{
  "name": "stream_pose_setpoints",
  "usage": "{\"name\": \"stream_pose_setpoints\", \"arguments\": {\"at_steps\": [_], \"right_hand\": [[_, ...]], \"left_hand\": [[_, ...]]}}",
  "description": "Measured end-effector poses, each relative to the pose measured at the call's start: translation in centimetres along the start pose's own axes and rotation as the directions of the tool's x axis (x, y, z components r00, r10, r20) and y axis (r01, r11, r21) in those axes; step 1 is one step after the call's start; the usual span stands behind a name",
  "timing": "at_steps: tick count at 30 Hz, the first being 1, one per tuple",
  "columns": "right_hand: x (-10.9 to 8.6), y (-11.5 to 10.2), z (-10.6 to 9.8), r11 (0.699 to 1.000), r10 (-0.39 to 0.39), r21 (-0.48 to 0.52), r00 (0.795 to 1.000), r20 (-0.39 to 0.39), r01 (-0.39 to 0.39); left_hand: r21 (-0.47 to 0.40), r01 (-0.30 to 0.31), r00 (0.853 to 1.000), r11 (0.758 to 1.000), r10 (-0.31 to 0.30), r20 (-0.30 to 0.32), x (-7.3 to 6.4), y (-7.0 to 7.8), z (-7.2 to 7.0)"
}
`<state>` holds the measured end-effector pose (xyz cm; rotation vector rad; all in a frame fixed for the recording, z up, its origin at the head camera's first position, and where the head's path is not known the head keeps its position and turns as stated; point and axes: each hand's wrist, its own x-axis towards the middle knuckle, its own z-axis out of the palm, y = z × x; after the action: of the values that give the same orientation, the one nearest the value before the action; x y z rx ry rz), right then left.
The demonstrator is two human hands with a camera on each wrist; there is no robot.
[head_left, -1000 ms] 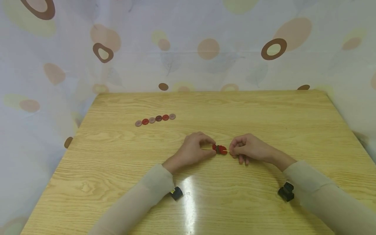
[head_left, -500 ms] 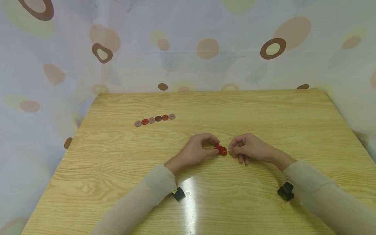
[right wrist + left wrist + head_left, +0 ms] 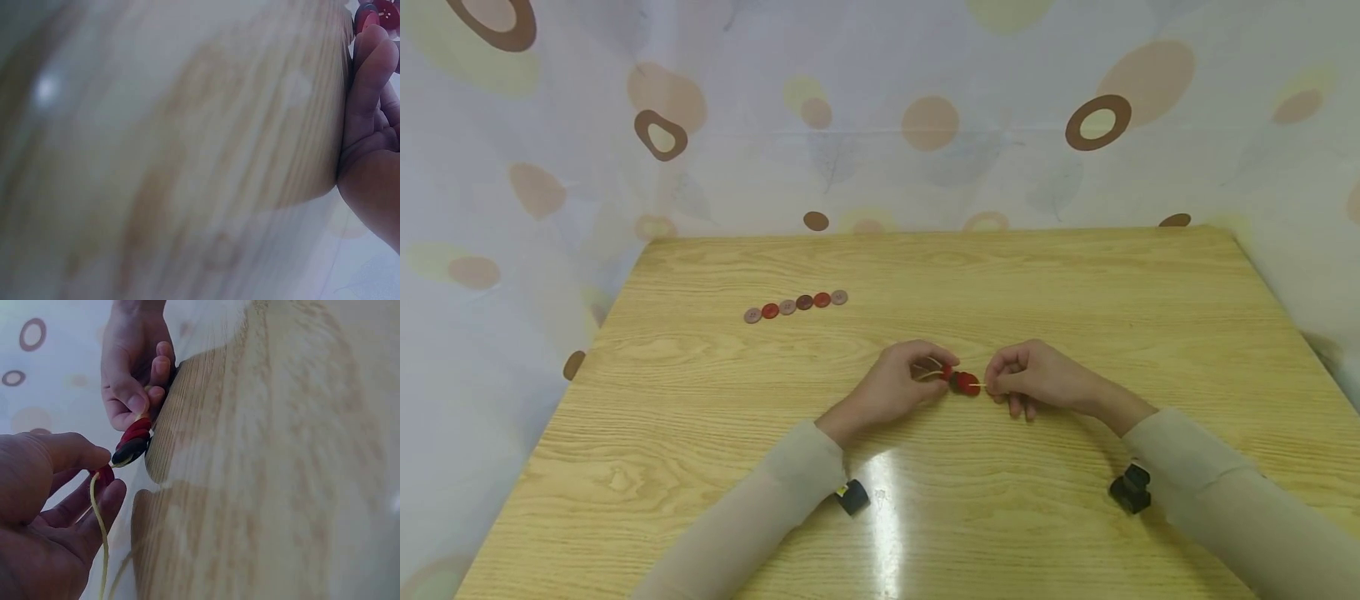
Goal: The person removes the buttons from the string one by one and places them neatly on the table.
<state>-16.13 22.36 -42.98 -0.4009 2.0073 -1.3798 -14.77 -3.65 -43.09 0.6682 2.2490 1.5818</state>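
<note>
A yellow string (image 3: pixel 103 537) runs through a small stack of buttons between my hands. In the left wrist view, red buttons (image 3: pixel 136 429) lie by the right fingertips, with a dark button (image 3: pixel 130 451) beside them. My left hand (image 3: pixel 898 382) pinches another red button (image 3: pixel 104 477) between thumb and fingers, slightly apart from the dark one. The string trails down from it in loose strands. My right hand (image 3: pixel 1037 379) pinches the string's other end, just right of the stack. Only that hand's lower fingers and some red buttons (image 3: pixel 389 14) show in the right wrist view.
A slanting row of several flat buttons (image 3: pixel 805 302), pinkish, red and dark brown, lies at the back left of the wooden table (image 3: pixel 1075 283). A patterned cloth (image 3: pixel 865 175) hangs behind the table. Black wrist cameras sit under both sleeves.
My left hand moved right against the stack, then drew back slightly left with the red button. The dark button, hidden half a second ago, shows again. The right hand stayed put.
</note>
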Motion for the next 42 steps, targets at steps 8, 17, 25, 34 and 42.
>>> {"name": "stream_pose_setpoints", "arguments": {"at_steps": [8,17,25,34,42], "right_hand": [[0.0,0.0,0.0,1.000,-0.008,-0.007,1.000,0.004,0.008],[0.1,0.0,0.0,1.000,-0.005,-0.020,1.000,0.002,0.005],[0.0,0.0,0.0,1.000,-0.007,-0.020,1.000,0.003,0.007],[0.1,0.1,0.0,1.000,-0.006,-0.013,1.000,0.003,0.006],[0.1,0.1,0.0,1.000,-0.009,-0.013,1.000,0.001,0.009]], "left_hand": [[-0.008,0.034,0.999,0.999,-0.034,-0.016,0.0,-0.2,-0.1],[0.015,0.041,0.999,0.999,-0.041,-0.035,-0.2,-0.6,-0.2],[0.015,0.036,0.998,0.999,-0.035,-0.051,-0.4,-0.7,-0.5],[0.015,0.029,0.997,0.999,-0.028,-0.068,-0.8,-1.0,-1.1],[0.028,0.046,0.996,0.999,-0.044,-0.079,-1.2,-0.8,-1.6]]}}
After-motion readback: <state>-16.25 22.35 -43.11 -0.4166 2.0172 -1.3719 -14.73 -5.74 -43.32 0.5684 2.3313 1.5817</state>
